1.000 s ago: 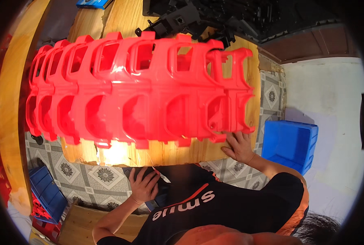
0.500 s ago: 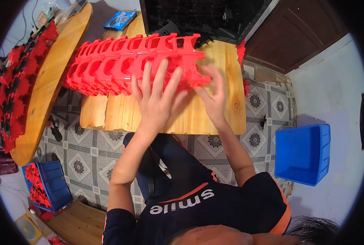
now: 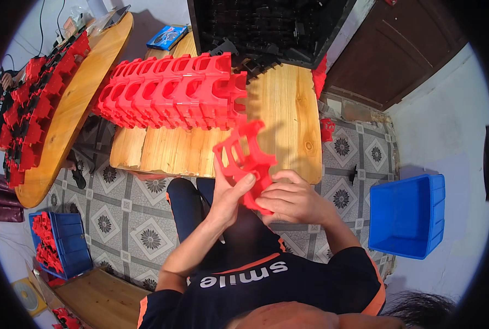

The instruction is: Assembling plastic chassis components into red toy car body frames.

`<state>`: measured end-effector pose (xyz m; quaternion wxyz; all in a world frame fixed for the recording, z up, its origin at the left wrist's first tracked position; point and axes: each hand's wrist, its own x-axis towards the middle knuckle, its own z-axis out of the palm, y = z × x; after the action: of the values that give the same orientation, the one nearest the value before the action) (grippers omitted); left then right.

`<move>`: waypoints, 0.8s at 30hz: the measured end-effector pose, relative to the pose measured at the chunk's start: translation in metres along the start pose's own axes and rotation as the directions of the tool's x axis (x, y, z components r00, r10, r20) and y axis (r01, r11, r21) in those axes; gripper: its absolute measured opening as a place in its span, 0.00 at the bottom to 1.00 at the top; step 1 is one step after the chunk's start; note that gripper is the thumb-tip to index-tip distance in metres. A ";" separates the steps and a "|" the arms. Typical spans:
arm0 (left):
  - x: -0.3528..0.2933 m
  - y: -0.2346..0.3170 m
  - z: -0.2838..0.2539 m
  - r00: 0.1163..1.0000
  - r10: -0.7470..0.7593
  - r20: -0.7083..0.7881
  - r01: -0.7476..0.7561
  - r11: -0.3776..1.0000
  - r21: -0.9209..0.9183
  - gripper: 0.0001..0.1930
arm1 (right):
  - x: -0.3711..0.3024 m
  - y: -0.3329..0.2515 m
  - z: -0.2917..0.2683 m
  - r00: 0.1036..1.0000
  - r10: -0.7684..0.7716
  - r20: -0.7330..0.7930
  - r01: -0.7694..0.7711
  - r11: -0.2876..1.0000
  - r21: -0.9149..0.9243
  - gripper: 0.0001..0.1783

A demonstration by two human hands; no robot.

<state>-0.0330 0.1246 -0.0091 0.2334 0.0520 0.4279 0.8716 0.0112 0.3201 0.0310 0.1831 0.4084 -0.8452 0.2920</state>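
Observation:
Between both hands I hold a red plastic frame (image 3: 248, 156) with rounded cut-outs, tilted above the near edge of the wooden table. My left hand (image 3: 229, 196) grips its left side, thumb across the front. The fingers of my right hand (image 3: 295, 198) close round its lower right end. On the table beyond lies a long row of like red frames (image 3: 167, 93), nested one against another and running off to the left. The end of that row is just past the held piece, apart from it.
A black crate (image 3: 272, 33) of black plastic parts stands at the table's (image 3: 293, 109) back. A blue box (image 3: 167, 37) lies left of it. An empty blue bin (image 3: 406, 216) stands right; another bin (image 3: 72, 241) holds red parts. Red and black assemblies (image 3: 36, 104) line a side table (image 3: 85, 98).
The end frame has come off the row, and both hands now hold it nearer my body. Earlier both hands were spread at the row's right end.

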 end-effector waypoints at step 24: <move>-0.076 -0.045 -0.091 0.993 -0.117 -0.030 0.099 0.928 -0.360 0.45 | -0.040 0.156 0.061 0.411 0.862 -0.297 -0.247 0.419 0.874 0.31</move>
<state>0.0241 0.0486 -0.0922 0.2756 -0.0371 0.2701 0.9218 -0.0930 0.3813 -0.0914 0.2019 -0.0548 -0.5952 0.7759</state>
